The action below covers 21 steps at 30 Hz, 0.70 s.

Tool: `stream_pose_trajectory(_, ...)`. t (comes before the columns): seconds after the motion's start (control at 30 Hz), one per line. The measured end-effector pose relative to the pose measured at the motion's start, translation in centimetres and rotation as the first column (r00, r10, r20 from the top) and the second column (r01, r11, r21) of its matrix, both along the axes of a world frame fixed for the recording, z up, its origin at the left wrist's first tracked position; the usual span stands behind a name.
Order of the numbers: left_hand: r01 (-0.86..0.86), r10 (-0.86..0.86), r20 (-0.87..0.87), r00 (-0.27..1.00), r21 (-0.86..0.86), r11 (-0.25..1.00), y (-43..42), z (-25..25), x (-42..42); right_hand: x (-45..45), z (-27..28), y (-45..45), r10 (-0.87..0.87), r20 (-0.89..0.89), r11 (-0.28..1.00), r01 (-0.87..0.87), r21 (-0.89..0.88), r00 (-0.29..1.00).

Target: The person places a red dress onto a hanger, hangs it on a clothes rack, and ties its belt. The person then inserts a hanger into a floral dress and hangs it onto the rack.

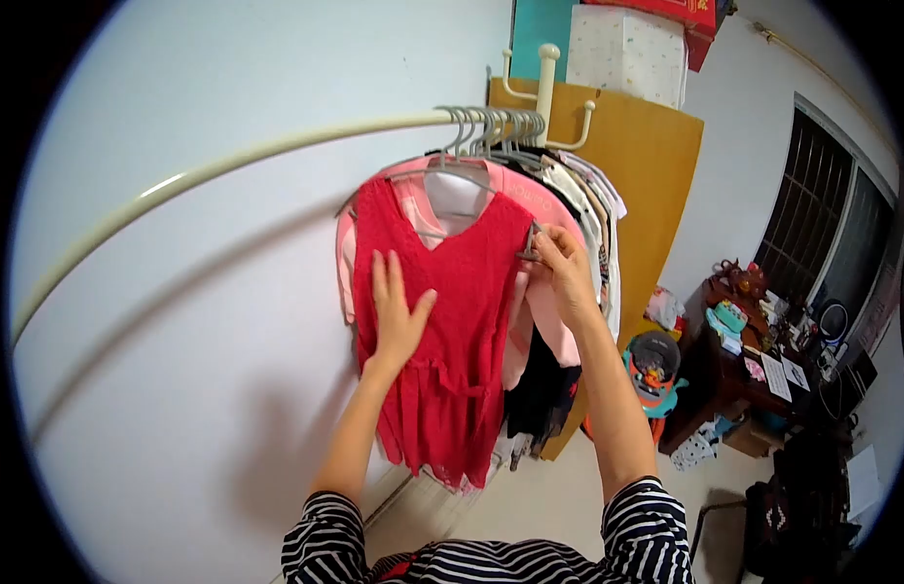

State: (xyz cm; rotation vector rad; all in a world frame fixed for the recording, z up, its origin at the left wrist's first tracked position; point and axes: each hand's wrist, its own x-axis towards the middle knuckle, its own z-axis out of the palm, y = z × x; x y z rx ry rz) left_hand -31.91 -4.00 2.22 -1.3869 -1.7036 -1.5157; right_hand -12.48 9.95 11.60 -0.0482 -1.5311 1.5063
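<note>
On the cream rail (pixel 228 164), in front of a pink top (pixel 532 201) whose pale lettering I couldn't fully read, hung a red dress (pixel 459 277). The left hand (pixel 398 313) lay against its front, fingers spread; the right hand (pixel 562 263), arm stretched out, pinched a grey hanger (pixel 529 255) by its end between the fingers.

A cream rail (pixel 228 156) curves to an upright post (pixel 546 83) with hooks. Grey hangers (pixel 459 127) crowd its far end, bearing a red sleeveless dress (pixel 452 292) in front, then pink garments (pixel 554 209), with black and white clothes (pixel 583 209) packed behind. Nearby, a wooden wardrobe (pixel 656 165) carries a white box (pixel 627 54). At right, a dark desk (pixel 729 372) holds papers (pixel 773 377) among clutter. On the pale floor (pixel 569 506) stands a teal-and-orange object (pixel 654 384), possibly a child's ride-on toy.
</note>
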Motion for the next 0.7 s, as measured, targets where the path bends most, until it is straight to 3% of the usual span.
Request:
stream_pose_trajectory(0.1, -0.166, 0.155, 0.126, 0.980, 0.079, 0.983, -0.6, -2.4, -2.4, -0.2, -4.9, -0.9, 0.027, 0.007, 0.994, -0.027, -0.105, 1.000)
stream_pose_trajectory(0.17, -0.229, 0.195, 0.299, 0.934, 0.085, 0.970, -1.0, -5.1, -4.1, 0.3, -9.0, -1.4, -0.002, 0.304, 1.000, 0.002, -0.002, 0.953)
stream_pose_trajectory(0.23, -0.067, 0.066, 0.536, 0.842, -0.017, 0.998, -1.6, -7.9, -5.6, -0.3, -13.2, -2.6, -0.008, 0.370, 1.000, -0.004, 0.030, 0.929)
stream_pose_trajectory(0.27, -0.065, 0.070, 0.542, 0.838, -0.028, 0.997, -2.1, -9.3, -6.3, -0.9, -15.5, -2.7, -0.165, 0.308, 0.967, 0.093, 0.237, 0.937)
stream_pose_trajectory(0.3, 0.192, -0.116, 0.618, 0.778, -0.059, 0.980, -2.7, -10.7, -6.9, -1.2, -17.5, -2.6, -0.305, 0.212, 0.883, 0.191, 0.430, 0.928)
stream_pose_trajectory(0.33, 0.439, -0.277, 0.691, 0.667, -0.065, 0.896, -3.4, -11.8, -7.4, -1.1, -19.2, -2.0, -0.304, 0.218, 0.886, 0.192, 0.422, 0.927)
stream_pose_trajectory(0.4, 0.422, -0.197, 0.726, 0.659, -0.139, 0.896, -4.9, -14.0, -8.0, 0.0, -21.4, -0.5, -0.410, 0.704, 0.897, 0.119, 0.425, 0.580)
stream_pose_trajectory(0.43, 0.404, -0.120, 0.750, 0.650, -0.207, 0.891, -5.6, -14.7, -8.3, 0.5, -21.4, -0.5, -0.408, 0.705, 0.899, 0.118, 0.423, 0.580)
stream_pose_trajectory(0.5, 0.412, -0.149, 0.789, 0.596, -0.141, 0.900, -7.1, -15.1, -8.9, 1.7, -21.4, -0.3, -0.258, 0.541, 0.966, 0.222, 0.132, 0.800)
stream_pose_trajectory(0.57, 0.516, -0.287, 0.861, 0.419, 0.035, 0.856, -9.1, -14.0, -8.5, 2.3, -22.2, 0.8, -0.054, 0.512, 0.990, 0.113, -0.085, 0.858)
stream_pose_trajectory(0.63, 0.561, -0.350, 0.868, 0.351, 0.104, 0.821, -10.1, -14.1, -8.5, 3.0, -22.3, 0.7, -0.008, 0.542, 0.998, 0.043, -0.052, 0.841)
stream_pose_trajectory(0.7, 0.638, -0.310, 0.823, 0.476, -0.081, 0.766, -11.1, -14.2, -8.3, 3.6, -21.9, 0.1, 0.002, 0.567, 0.998, 0.036, -0.055, 0.823)
